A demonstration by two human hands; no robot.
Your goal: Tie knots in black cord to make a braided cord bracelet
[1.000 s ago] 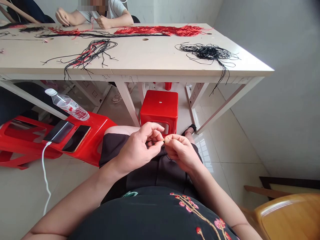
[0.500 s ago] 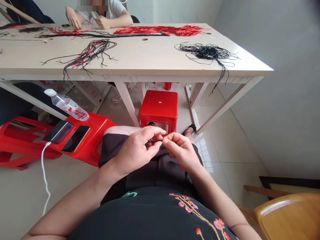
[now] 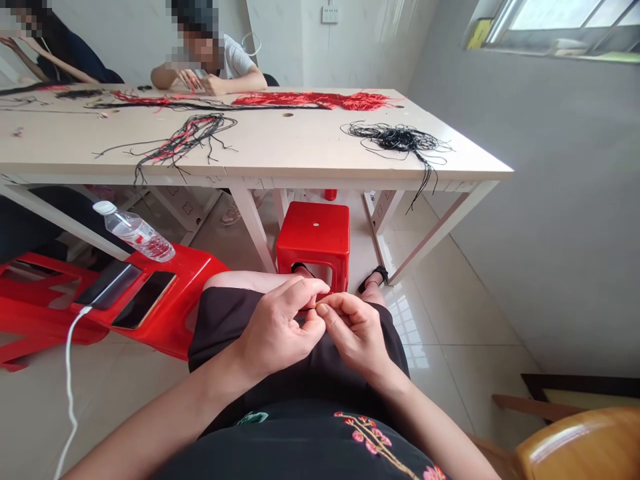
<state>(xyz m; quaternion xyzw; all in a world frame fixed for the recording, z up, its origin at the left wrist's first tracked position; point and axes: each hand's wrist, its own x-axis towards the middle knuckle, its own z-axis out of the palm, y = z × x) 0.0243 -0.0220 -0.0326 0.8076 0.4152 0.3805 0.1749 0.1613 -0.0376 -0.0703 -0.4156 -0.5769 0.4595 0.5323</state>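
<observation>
**Head view:** seated work at a worktop is shown from above, with the hands held over the lap.

**Left hand (image 3: 275, 330):** curled narrow, with the thumb and fingertips closed on a thin cord (image 3: 315, 302).

**Right hand (image 3: 355, 330):** also narrowly closed, its fingertips (image 3: 325, 309) pressed to the same cord from the other side.

**Cord:** only a short length is exposed between the fingertips; its colour and any knotting are hidden by the fingers and too small to tell. It is held above the dark shorts (image 3: 300, 360), close to the body and well apart from the worktop.

**Clothing:** a black top with plum-blossom embroidery (image 3: 373, 437) is seen below the forearms.

**Worktop (image 3: 280, 143):** a long red cord bundle (image 3: 310, 101), a black cord tangle (image 3: 400, 139) and a mixed black-and-red cord bunch (image 3: 183, 140) are laid across it, with strands hanging over the near edge.

**Co-worker:** a person (image 3: 215, 77) is seated at the far side, hands (image 3: 200, 83) raised over red cords.

**Floor:** a red stool (image 3: 313, 233) is placed beyond the knees. Two phones (image 3: 145, 300) and a water bottle (image 3: 135, 231) are rested on a red plastic seat (image 3: 195, 280) at left, with a white cable (image 3: 70, 393) trailing down.
</observation>
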